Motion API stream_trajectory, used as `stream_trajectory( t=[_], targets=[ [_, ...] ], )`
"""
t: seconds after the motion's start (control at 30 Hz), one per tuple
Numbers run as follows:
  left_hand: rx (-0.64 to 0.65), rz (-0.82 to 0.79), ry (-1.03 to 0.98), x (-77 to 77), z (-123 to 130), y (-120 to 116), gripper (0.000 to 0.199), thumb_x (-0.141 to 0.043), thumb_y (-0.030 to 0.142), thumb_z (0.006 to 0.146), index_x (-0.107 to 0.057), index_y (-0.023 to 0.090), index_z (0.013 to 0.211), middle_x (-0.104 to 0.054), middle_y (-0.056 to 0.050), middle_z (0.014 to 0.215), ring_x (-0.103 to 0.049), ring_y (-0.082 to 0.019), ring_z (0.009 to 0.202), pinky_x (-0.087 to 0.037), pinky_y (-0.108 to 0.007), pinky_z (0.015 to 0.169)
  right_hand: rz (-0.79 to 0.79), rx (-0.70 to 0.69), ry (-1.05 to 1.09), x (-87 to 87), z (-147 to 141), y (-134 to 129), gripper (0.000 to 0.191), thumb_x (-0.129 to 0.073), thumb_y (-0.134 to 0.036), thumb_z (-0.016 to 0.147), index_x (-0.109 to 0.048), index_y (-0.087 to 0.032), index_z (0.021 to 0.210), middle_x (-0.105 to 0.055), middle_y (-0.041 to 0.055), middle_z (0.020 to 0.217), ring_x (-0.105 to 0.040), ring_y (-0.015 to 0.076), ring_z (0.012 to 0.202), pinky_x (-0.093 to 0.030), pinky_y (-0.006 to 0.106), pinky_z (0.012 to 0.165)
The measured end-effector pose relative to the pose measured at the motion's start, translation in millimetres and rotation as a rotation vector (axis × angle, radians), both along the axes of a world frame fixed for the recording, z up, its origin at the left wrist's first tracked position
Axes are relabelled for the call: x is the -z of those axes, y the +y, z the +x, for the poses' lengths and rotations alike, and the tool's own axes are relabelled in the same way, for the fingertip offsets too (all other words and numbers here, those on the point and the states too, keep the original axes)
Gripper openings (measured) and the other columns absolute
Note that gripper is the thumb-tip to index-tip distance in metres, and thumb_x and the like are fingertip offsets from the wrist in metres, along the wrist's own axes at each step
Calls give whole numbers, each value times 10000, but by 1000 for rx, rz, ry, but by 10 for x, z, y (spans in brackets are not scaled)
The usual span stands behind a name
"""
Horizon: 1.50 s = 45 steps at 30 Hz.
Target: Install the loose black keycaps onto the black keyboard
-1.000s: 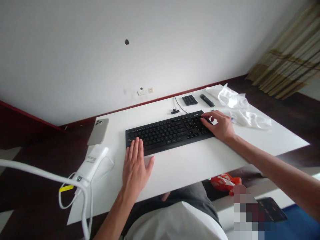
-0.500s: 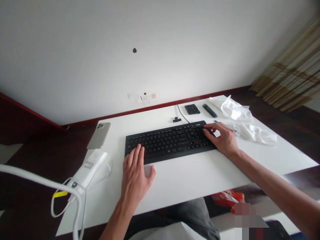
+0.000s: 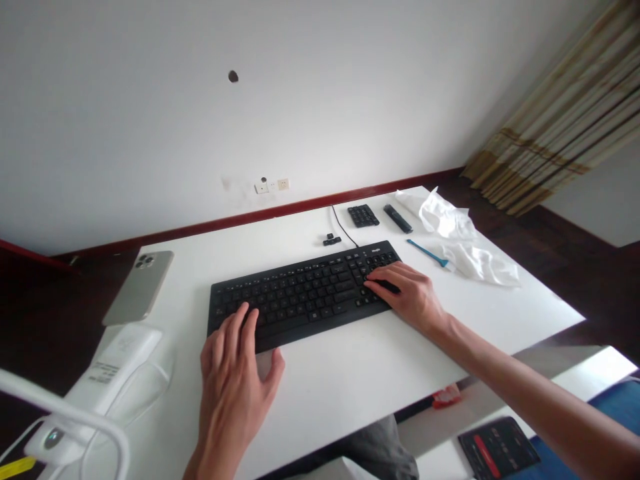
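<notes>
A black keyboard (image 3: 300,293) lies on the white table. My left hand (image 3: 234,380) rests at its front left corner, fingers spread over the lower left keys and thumb on the table. Over the right end of the keyboard, my right hand (image 3: 407,293) has its thumb and index fingertips brought together, close to the keys. Whatever lies between those fingertips is too small to make out. Behind the keyboard are a few loose black keycaps (image 3: 331,240) and a block of black keys (image 3: 363,215). A thin blue tool (image 3: 427,253) lies right of the keyboard.
A dark, long object (image 3: 398,218) and crumpled white plastic (image 3: 445,217) occupy the back right of the table (image 3: 320,393). On the left are a phone (image 3: 140,287) and a white device (image 3: 107,373) with cables. A black cord (image 3: 344,227) runs behind the keyboard.
The view has turned to the right, shifting everything leftward. My right hand has moved left on the keyboard from its right edge, and the blue tool is now uncovered. My left hand stays put.
</notes>
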<state>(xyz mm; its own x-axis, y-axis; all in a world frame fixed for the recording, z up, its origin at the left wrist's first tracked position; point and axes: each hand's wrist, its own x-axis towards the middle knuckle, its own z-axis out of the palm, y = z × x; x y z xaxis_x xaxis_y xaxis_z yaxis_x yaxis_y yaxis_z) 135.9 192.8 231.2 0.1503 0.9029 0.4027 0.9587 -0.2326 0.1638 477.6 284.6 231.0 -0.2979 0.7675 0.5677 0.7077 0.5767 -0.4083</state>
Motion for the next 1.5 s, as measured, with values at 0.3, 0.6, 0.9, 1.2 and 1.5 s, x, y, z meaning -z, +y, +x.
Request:
stream_trajectory(
  t=[0.3, 0.6, 0.9, 1.2, 1.5],
  targets=[
    [-28, -37, -28, 25, -13, 6, 648, -561, 405, 962, -417, 169, 1547, -418, -178, 1624, -477, -415, 1379, -342, -589, 1157, -58, -47, -16, -34, 107, 15, 182, -657, -174, 981, -775, -240, 1104, -797, 44, 1048, -744, 214, 964, -633, 367, 874],
    [-36, -68, -55, 34, -15, 12, 667, -557, 414, 959, -397, 195, 1568, -424, -172, 1617, -457, -410, 1402, -312, -592, 1177, -73, -85, 14, -66, 72, 62, 117, -679, -174, 966, -764, -222, 1030, -777, 71, 1057, -726, 221, 994, -623, 378, 881],
    [-26, -58, -53, 43, -23, 18, 653, -565, 415, 956, -416, 193, 1552, -441, -175, 1604, -465, -413, 1387, -316, -594, 1170, -126, -96, 15, -102, 82, 67, 101, -667, -214, 969, -760, -249, 988, -778, 68, 1031, -721, 236, 990, -625, 406, 877],
    [-26, -62, -48, 35, -17, 17, 657, -570, 407, 948, -415, 190, 1549, -453, -176, 1594, -467, -411, 1389, -316, -591, 1174, -221, 71, 88, -85, 119, 68, 122, -676, -319, 979, -775, -248, 984, -785, 53, 993, -740, 234, 903, -616, 383, 818],
    [-20, -67, -35, 31, -20, 11, 652, -561, 411, 953, -422, 170, 1542, -446, -184, 1600, -466, -420, 1390, -311, -599, 1174, -125, -53, 79, -62, 71, 69, 119, -681, -239, 974, -786, -254, 1028, -802, 49, 1023, -738, 239, 976, -629, 421, 887]
  ],
)
